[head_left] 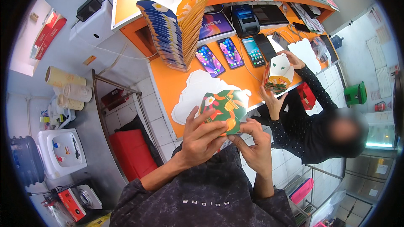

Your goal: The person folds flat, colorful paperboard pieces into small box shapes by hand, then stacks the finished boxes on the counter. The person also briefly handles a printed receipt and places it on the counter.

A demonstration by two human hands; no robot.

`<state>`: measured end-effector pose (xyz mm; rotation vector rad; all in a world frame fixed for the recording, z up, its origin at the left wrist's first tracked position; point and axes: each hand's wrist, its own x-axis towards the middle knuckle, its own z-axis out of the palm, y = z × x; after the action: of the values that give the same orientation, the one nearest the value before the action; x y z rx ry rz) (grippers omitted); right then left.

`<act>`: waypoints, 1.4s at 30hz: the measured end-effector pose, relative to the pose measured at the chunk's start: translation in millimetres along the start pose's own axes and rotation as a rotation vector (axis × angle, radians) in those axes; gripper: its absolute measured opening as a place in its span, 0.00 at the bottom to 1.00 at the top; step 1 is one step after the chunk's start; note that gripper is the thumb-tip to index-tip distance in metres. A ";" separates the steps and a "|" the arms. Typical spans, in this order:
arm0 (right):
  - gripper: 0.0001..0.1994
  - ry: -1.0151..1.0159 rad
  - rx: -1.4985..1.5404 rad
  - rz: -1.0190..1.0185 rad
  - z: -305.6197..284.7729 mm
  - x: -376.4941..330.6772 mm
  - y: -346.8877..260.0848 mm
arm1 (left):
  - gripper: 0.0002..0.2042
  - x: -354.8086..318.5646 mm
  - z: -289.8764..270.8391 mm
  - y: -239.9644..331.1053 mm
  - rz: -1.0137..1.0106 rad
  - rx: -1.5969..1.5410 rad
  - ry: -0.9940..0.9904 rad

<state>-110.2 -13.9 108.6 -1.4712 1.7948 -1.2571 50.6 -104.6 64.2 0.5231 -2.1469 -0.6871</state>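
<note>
While both hands hold it above the counter (176,85) edge, the box (223,110) sits half-folded, printed side up. My left hand (201,136) clamps its left edge, fingers spread over the face; my right hand (254,145) pinches the lower right corner. Flat blanks (194,92) lie just beyond, a stack (176,25) further back. Risk, in my judgement: uneven pressure could crease a panel or let it spring open. Another person's hands (277,88) fold a second box.
</note>
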 end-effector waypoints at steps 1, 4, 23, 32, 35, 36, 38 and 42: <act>0.09 0.016 0.035 -0.003 1.4 -1.2 1.4 | 0.15 0.1 -0.1 1.2 0.002 -0.016 0.020; 0.10 0.055 0.143 -0.022 5.4 -3.2 8.7 | 0.14 3.2 0.4 4.2 -0.016 -0.085 0.078; 0.15 0.314 -0.124 -0.185 11.3 -10.0 12.8 | 0.13 3.4 -4.0 -5.9 0.114 -0.017 0.214; 0.20 0.210 -0.154 0.036 15.1 -11.1 -10.5 | 0.09 -0.9 5.3 -16.3 0.097 0.071 0.322; 0.17 0.189 -0.038 0.028 18.8 -11.3 -10.2 | 0.08 -3.1 7.9 -15.1 0.083 0.095 0.356; 0.16 0.204 0.029 -0.042 21.1 -7.5 -5.0 | 0.08 -3.0 7.4 -12.5 0.077 0.088 0.349; 0.14 0.183 0.099 -0.126 19.6 -2.6 3.7 | 0.09 2.1 3.0 -8.2 0.049 0.057 0.264; 0.10 -0.155 0.134 -0.173 -11.8 4.2 10.3 | 0.18 21.5 -30.3 3.2 -0.094 -0.056 0.035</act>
<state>-126.0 -13.9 105.6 -1.6270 1.4819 -1.2805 61.5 -123.3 94.5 0.6043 -2.0750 -0.7816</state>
